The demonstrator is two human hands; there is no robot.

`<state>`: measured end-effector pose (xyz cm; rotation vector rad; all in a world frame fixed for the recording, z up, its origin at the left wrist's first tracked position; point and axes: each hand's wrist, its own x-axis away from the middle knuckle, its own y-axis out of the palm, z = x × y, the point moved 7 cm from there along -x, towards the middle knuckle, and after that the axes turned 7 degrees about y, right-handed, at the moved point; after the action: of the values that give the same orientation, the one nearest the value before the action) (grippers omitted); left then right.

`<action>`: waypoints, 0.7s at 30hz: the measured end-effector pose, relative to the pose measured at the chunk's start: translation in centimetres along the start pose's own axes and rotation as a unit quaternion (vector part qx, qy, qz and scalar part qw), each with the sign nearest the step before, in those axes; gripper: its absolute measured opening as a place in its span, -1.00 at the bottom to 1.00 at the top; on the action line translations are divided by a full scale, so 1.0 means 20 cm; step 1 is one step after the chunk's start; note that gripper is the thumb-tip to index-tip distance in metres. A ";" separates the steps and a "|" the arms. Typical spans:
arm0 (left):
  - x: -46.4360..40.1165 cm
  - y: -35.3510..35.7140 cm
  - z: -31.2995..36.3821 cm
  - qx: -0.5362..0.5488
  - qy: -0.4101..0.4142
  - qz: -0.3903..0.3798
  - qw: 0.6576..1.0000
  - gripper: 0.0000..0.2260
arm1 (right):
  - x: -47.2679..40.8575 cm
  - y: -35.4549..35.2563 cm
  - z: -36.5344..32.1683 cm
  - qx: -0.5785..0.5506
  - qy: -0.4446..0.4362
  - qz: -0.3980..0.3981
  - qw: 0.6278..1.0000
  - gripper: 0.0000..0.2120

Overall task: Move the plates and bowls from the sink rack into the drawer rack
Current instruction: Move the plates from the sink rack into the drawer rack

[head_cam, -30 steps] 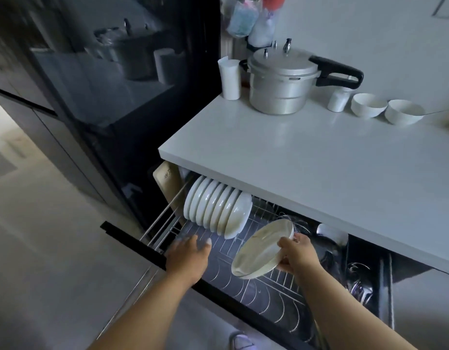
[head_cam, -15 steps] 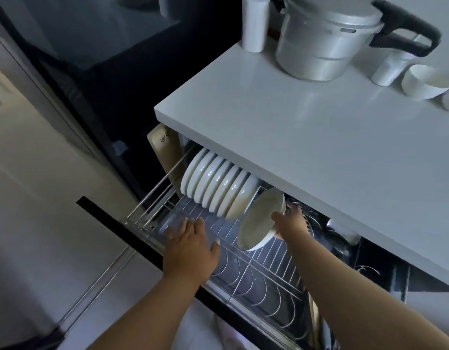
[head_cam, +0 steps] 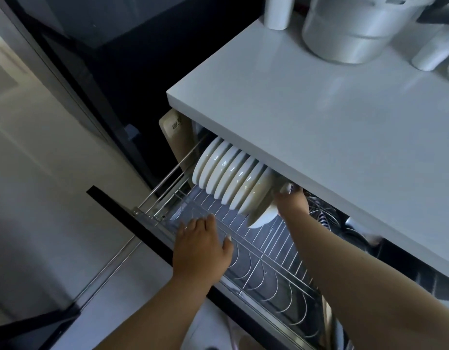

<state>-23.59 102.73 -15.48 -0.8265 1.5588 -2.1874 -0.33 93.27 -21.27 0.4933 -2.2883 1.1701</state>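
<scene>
The wire drawer rack [head_cam: 263,251] is pulled out below the white countertop. Several white plates [head_cam: 226,178] stand on edge in a row at its far left, partly under the counter's edge. My right hand [head_cam: 290,200] grips another white plate [head_cam: 262,218] upright against the right end of that row, its lower rim down among the rack's wires. My left hand [head_cam: 202,245] lies flat, fingers spread, on the rack's front rail and holds nothing.
The countertop [head_cam: 319,127] overhangs the back of the drawer. On it stand a metal pressure cooker [head_cam: 357,29] and a white cup [head_cam: 277,11]. A cutting board [head_cam: 176,137] stands left of the plates. A round wire basket [head_cam: 321,213] sits right of my hand.
My right hand has carried the plate up and left, from tilted over the rack's middle to upright against the plate row. The view has dropped closer to the drawer.
</scene>
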 end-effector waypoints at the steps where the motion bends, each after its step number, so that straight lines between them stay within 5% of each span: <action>1: 0.00 0.00 0.00 0.000 -0.001 -0.001 1.000 -0.42 | -0.01 0.01 -0.01 0.006 -0.001 0.000 1.000 -0.31; 21: -0.01 0.02 -0.02 -0.026 -0.027 -0.004 0.999 -0.41 | -0.03 0.10 -0.08 0.044 -0.022 -0.016 0.999 -0.17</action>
<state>-23.84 102.99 -16.04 -0.9008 1.5951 -2.1202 -0.58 95.70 -22.11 0.5908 -2.2654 1.2594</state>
